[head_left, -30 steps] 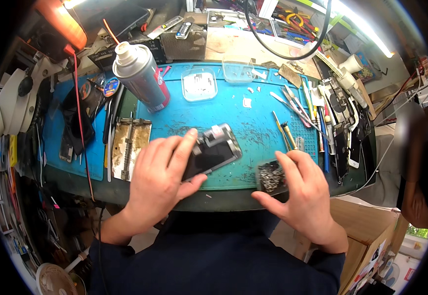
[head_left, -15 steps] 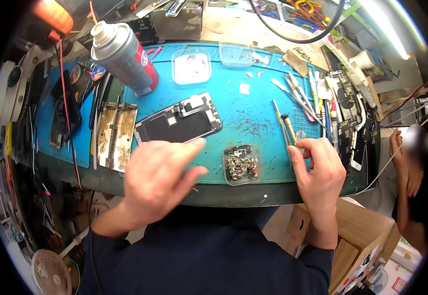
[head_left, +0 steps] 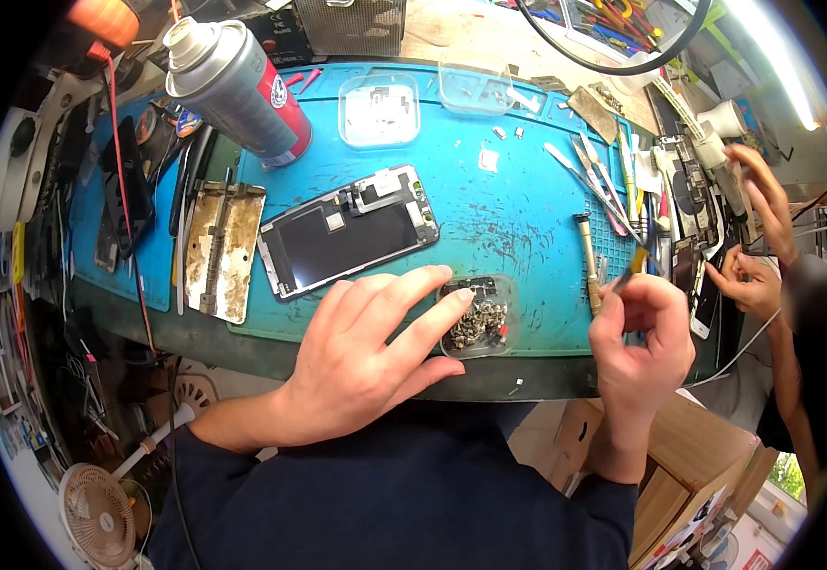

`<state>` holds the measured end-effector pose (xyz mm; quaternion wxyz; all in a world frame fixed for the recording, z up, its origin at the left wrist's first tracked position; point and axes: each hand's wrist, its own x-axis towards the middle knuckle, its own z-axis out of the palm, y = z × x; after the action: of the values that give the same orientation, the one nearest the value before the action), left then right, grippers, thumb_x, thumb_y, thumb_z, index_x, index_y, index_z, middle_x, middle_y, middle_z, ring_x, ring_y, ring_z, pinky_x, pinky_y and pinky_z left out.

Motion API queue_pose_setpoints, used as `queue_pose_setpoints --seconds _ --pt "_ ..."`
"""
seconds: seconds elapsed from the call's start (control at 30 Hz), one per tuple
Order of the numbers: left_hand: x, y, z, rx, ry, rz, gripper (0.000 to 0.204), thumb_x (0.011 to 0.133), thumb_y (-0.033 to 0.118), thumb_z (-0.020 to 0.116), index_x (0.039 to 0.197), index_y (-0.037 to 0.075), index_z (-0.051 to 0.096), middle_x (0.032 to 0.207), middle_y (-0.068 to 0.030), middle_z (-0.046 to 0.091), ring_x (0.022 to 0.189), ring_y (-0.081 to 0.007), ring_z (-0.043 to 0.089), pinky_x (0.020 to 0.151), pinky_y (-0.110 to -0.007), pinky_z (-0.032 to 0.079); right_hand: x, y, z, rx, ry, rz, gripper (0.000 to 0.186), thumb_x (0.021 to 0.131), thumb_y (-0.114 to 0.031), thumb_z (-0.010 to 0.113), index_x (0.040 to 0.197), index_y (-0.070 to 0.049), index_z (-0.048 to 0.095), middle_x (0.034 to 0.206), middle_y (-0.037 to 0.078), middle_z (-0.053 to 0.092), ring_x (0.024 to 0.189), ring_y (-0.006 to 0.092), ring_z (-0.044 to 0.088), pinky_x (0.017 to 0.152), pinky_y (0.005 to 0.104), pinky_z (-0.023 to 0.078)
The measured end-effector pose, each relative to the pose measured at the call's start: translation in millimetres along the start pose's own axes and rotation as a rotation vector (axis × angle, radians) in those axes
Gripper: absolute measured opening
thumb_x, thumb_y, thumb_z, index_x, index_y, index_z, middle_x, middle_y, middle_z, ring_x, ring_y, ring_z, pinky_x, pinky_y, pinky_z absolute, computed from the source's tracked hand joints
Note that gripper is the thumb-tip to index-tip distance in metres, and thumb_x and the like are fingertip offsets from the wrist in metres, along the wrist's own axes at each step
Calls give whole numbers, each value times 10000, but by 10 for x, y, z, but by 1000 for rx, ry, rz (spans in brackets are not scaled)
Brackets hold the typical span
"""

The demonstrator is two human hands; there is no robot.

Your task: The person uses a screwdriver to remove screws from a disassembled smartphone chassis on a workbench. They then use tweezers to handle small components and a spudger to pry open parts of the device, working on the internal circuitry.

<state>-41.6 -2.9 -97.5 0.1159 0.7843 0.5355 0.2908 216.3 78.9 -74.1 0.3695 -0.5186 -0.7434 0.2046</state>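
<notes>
My left hand reaches over the near part of the mat with its fingers apart. Its fingertips are at the left side of a small clear plastic box full of tiny screws and metal bits; whether they touch it I cannot tell. My right hand is closed on a slim tool, apparently tweezers, blurred and partly hidden. Beside that hand lies a brass-coloured screwdriver. A phone screen assembly rests beyond my left hand, its inner side up.
A spray can stands at the far left, near a stained metal fixture. Two clear plastic boxes, one holding small parts, sit at the back. Tools and phone parts crowd the right side, where another person's hands are at work.
My left hand has moved right, from the phone screen to the box of screws. My right hand has lifted the slim tool off the mat. Another person's hands have come in at right.
</notes>
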Motion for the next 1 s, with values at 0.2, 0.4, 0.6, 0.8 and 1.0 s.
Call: queue_pose_setpoints --seconds 0.2,0.4,0.6,0.8,1.0 --pt "25 -39 13 -56 -18 12 685 746 276 918 1353 58 687 1411 -130 649 1087 -307 639 928 -419 502 83 70 50 364 -144 -163 229 888 123 745 1086 15 702 1104 174 707 880 207 737 758 303 628" --pt "36 -41 -15 -131 -27 -17 677 760 283 916 1347 43 680 1433 -161 637 1101 -329 642 928 -433 510 142 143 88 416 -148 -284 260 868 -78 892 1068 -48 729 981 122 738 865 237 731 714 321 584" --pt "29 -103 9 -164 -11 61 686 771 305 907 1361 38 680 1447 -192 619 1141 -348 632 955 -450 530 1 162 67 366 -233 -270 310 830 -119 937 1018 -82 694 852 88 740 749 239 730 629 325 573" --pt "101 8 10 -159 -53 -41 674 770 319 894 1369 81 701 1460 -189 600 1182 -364 619 984 -462 520 28 176 123 283 -263 -462 232 908 -181 870 981 -48 694 803 83 744 645 238 713 568 320 552" --pt "142 37 41 -115 -91 -39 654 760 313 891 1355 105 716 1474 -176 586 1217 -366 605 1016 -469 496 26 182 135 253 -277 -503 235 925 -211 857 983 -39 708 792 80 741 632 224 709 544 312 530"
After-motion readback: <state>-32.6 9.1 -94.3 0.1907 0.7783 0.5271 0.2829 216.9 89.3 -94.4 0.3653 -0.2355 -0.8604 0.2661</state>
